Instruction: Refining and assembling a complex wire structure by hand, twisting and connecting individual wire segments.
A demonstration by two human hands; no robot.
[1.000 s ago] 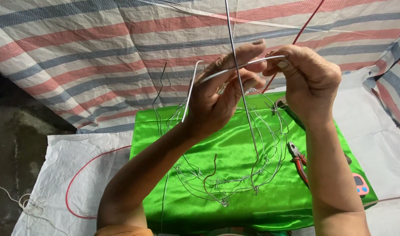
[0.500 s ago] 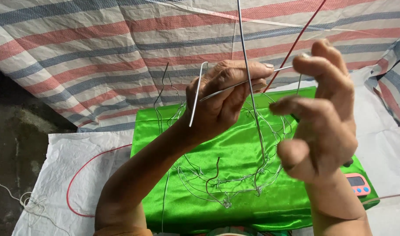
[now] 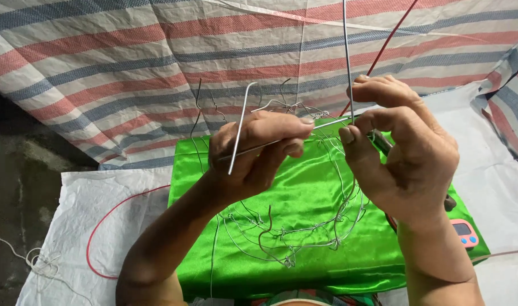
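The left hand (image 3: 259, 153) is pinched shut on a thin grey wire (image 3: 239, 136) with a bent end, held level above the far edge of the green satin cloth (image 3: 304, 187), while the right hand (image 3: 406, 158) closes thumb and fingers on an upright wire rod (image 3: 346, 56) where the two cross. Both look light and springy yet stiff enough to keep a bend, slick in bare fingers, so gripping close to the crossing seems wisest. A tangled wire frame (image 3: 293, 232) lies on the cloth, with a small pink timer (image 3: 465, 233) at its right edge.
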